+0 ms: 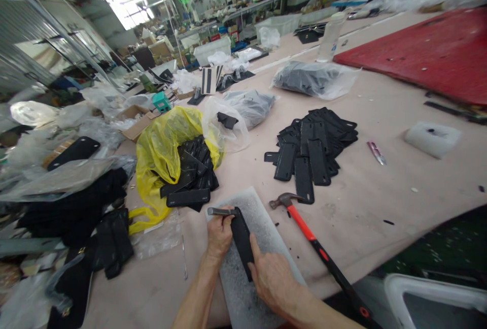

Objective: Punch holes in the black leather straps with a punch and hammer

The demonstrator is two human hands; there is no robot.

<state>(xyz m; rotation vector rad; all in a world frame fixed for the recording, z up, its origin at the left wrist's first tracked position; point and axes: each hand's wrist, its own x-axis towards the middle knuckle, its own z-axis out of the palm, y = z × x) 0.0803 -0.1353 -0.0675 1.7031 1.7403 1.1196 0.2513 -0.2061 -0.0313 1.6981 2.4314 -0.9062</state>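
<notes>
A narrow black strip (pixel 242 240) lies lengthwise on a pale, speckled board (pixel 253 207) at the table's front edge. Near the strip's far end, my left hand (pixel 219 235) is closed around a metal punch (pixel 221 211), whose tip meets the strip. My right hand (pixel 268 273) rests on the strip's right side, index finger stretched along its edge and the other fingers partly hidden. Right of the board lies a hammer (pixel 321 253) with a red and black handle, touched by neither hand.
Beyond the board, black pieces (pixel 315 151) form a loose pile, and more spill from a yellow bag (pixel 160 141). A pink-handled cutter (pixel 376 152) and a white roll (pixel 432 139) lie right. A red board (pixel 422 55) covers the far right.
</notes>
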